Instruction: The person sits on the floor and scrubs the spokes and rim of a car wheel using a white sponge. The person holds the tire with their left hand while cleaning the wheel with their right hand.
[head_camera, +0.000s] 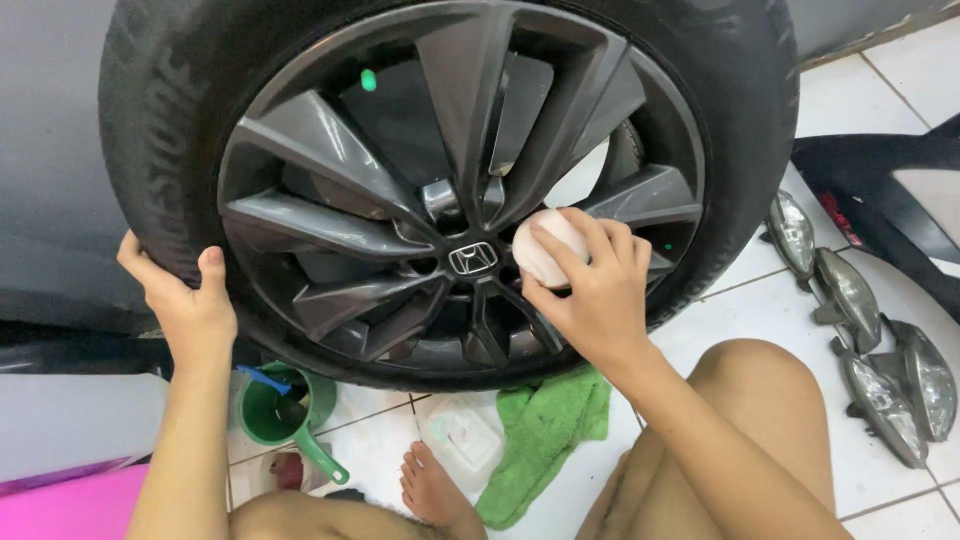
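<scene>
A car wheel with a black tyre (150, 130) and a dark grey multi-spoke alloy rim (330, 215) fills the upper part of the head view. My left hand (190, 305) grips the tyre's lower left edge, thumb on the sidewall. My right hand (590, 285) holds a round pale pink sponge (545, 245) and presses it against the rim just right of the centre cap (472, 258).
On the white tiled floor (790, 300) under the wheel lie a green cloth (545, 425), a clear plastic tub (460, 435) and a green dipper cup (285, 410). Several car lamp units (870, 330) and a black bumper part (880, 190) lie at right. My bare foot (432, 490) and knee (760, 400) are in front.
</scene>
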